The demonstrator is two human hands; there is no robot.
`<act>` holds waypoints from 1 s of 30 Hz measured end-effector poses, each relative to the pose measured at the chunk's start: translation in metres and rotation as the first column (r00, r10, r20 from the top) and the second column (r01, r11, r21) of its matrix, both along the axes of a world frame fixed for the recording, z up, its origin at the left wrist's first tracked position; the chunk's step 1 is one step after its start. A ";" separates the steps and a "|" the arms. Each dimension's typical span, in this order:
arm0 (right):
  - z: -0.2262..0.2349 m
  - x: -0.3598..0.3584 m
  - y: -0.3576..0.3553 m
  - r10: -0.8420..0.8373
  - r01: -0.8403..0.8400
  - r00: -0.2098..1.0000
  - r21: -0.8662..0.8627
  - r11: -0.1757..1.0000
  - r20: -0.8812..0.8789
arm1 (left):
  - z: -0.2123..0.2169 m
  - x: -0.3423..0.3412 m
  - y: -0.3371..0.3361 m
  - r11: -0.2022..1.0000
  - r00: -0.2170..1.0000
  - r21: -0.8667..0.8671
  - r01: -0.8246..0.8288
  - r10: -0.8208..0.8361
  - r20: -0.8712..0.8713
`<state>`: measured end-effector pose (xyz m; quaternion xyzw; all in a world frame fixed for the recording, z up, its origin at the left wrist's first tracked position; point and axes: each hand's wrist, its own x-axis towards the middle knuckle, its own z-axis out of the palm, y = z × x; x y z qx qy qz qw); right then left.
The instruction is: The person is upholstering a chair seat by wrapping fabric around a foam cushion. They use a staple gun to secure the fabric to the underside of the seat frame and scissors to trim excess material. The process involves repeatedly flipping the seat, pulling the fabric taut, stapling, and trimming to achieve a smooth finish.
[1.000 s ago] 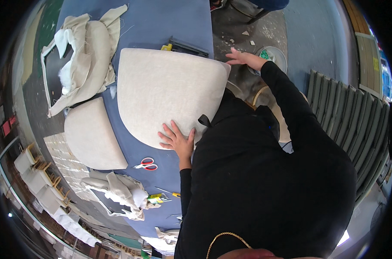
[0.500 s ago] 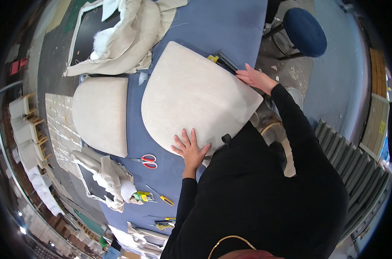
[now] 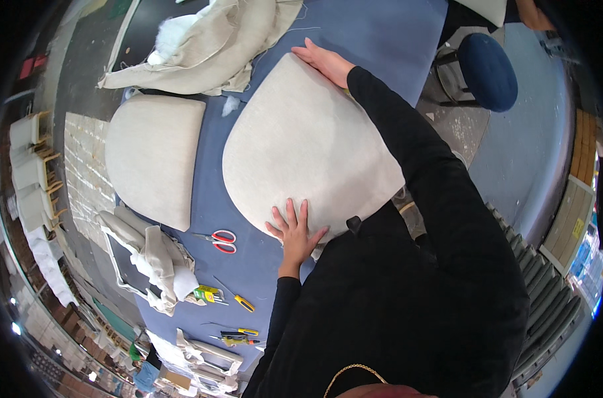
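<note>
A cream upholstered seat cushion (image 3: 301,132), rounded at one end, lies partly on the blue-covered table and reaches to my torso. My left hand (image 3: 293,232) rests on its near left edge, fingers spread and flat on the fabric. At the cushion's far corner is my right hand (image 3: 325,63), fingers stretched out along the edge. A small dark loop (image 3: 354,225) sticks up at the near edge. Left of this cushion lies a second cream cushion (image 3: 157,159). Scissors with red-and-white handles (image 3: 223,241) lie on the table near my left hand.
Partly covered frames with loose fabric (image 3: 215,60) and white stuffing lie far left; another such piece (image 3: 157,262) lies nearer. A yellow-handled screwdriver (image 3: 244,303) lies near the table's front. A blue round stool (image 3: 487,71) stands right; another person's arm (image 3: 535,14) shows behind it.
My right hand has moved from the cushion's right corner along its edge to the far corner. My left hand stays on the near edge. The view has shifted slightly.
</note>
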<state>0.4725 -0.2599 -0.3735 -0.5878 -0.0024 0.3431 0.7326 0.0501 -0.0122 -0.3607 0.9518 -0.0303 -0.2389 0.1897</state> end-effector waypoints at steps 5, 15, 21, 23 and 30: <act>0.008 -0.099 -0.074 -0.044 0.042 0.999 -0.079 0.996 -0.024 | -0.003 0.000 0.002 1.000 1.000 -0.011 0.002 -0.003 -0.020; 0.002 -0.300 -0.218 -0.359 0.224 0.882 -0.397 0.890 -0.306 | 0.013 0.005 0.001 1.000 0.998 -0.026 -0.016 0.014 -0.069; -0.014 -0.276 -0.210 -0.491 0.443 0.829 -0.221 0.869 -0.267 | 0.009 0.004 0.031 0.978 0.936 -0.084 -0.191 0.207 0.284; -0.019 -0.267 -0.212 -0.452 0.420 0.839 -0.167 0.892 -0.302 | 0.006 0.000 0.038 0.929 0.848 -0.124 -0.349 0.369 0.379; -0.042 -0.300 -0.224 -0.543 0.573 0.710 -0.079 0.816 -0.448 | 0.012 -0.018 0.040 0.494 0.528 -0.490 -0.718 0.846 0.080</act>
